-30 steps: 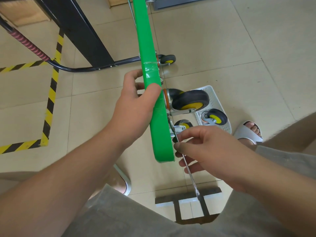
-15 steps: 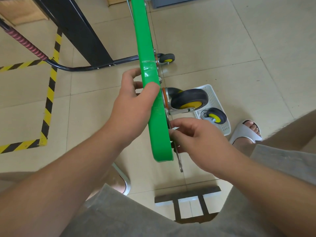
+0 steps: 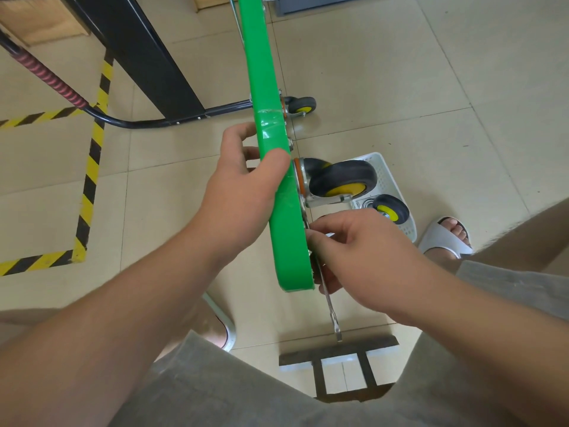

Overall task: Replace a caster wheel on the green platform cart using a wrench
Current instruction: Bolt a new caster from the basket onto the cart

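Wrench [image 3: 329, 306] has swung lower beside cart [image 3: 289, 241] edge.

Hazard tape [image 3: 89, 186] (yellow-black) on tiled floor [image 3: 400, 72], beside a black beam [image 3: 154, 57]

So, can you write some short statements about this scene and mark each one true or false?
1. The left hand grips the edge of the cart. True.
2. The right hand is empty. False: it holds the wrench.
3. A loose caster lies in the basket. True.
4. The cart lies flat on its wheels. False: it stands on edge, and the mounted caster points sideways.
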The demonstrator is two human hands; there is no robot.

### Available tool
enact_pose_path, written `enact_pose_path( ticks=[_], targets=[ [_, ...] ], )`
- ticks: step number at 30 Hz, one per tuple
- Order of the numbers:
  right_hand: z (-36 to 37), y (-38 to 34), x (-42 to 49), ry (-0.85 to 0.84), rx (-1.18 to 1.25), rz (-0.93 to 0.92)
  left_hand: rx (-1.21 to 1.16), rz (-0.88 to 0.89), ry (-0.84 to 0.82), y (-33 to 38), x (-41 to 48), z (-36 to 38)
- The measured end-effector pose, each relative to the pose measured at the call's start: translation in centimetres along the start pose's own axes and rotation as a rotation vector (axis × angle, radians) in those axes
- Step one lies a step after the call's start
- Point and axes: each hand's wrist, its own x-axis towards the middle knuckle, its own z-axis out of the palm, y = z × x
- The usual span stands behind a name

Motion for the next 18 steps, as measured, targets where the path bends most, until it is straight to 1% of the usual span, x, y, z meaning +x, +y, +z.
enact_pose_path(
  ticks=[5, 10, 13, 18],
  targets=[
    [-0.3, -0.7, -0.2, -0.033, 0.144, 0.096, 0.008, 0.002, 0.0, 0.0, 0.0, 0.0],
    [-1.2, -1.1, -0.2, -0.072, 0.08, 0.1, 0.004, -0.003, -0.002, 0.2, 0.0, 0.2],
    [-1.7, -1.1, -0.2, -0.093, 0.106, 0.136, -0.004, -0.001, -0.001, 0.2, 0.0, 0.1],
    [-2.3, -0.3, -0.8, -0.233, 0.075, 0.193, 0.002, -0.009, -0.009, 0.3, 0.0, 0.0]
  ],
)
